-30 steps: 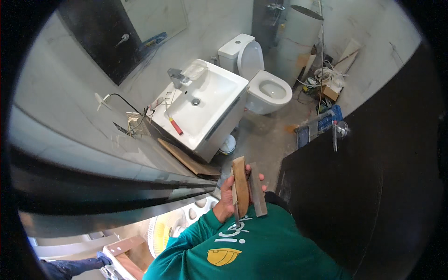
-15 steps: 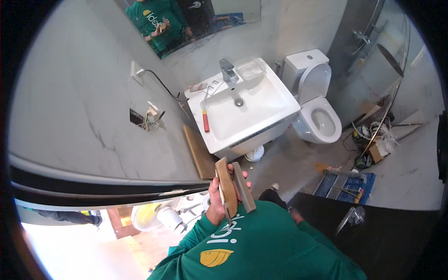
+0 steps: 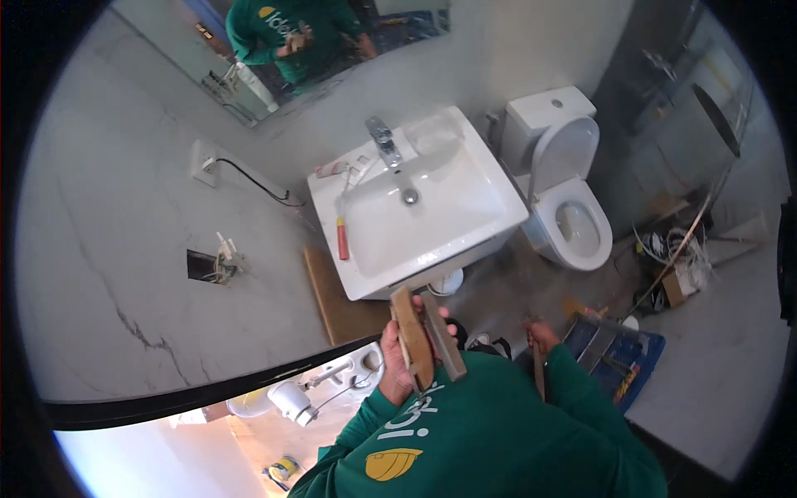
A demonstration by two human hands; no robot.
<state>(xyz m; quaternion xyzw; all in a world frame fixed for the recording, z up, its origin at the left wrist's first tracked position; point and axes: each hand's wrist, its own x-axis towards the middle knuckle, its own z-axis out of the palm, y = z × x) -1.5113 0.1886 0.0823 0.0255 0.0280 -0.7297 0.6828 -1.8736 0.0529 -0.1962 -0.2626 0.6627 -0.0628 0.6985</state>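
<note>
In front of my chest, my left hand is wrapped round two long pieces: a tan, wood-like block with a pale layer along its side, and a straight grey-brown bar. They stick up side by side out of the grip, a little apart at the top, with fingertips showing past the bar. To the right, my right hand is closed at the upper end of a thin brown strip. What that strip belongs to I cannot make out; my sleeve and shirt are beside it.
Ahead stands a white washbasin with a chrome tap and a red-and-yellow-handled tool. Right of it is a toilet with its lid raised. A brown board leans by the basin; a blue tray-like thing lies right.
My right hand has moved up and forward, now with the thin brown strip at it. The black panel with the handle has left most of the view. My left hand keeps its hold.
</note>
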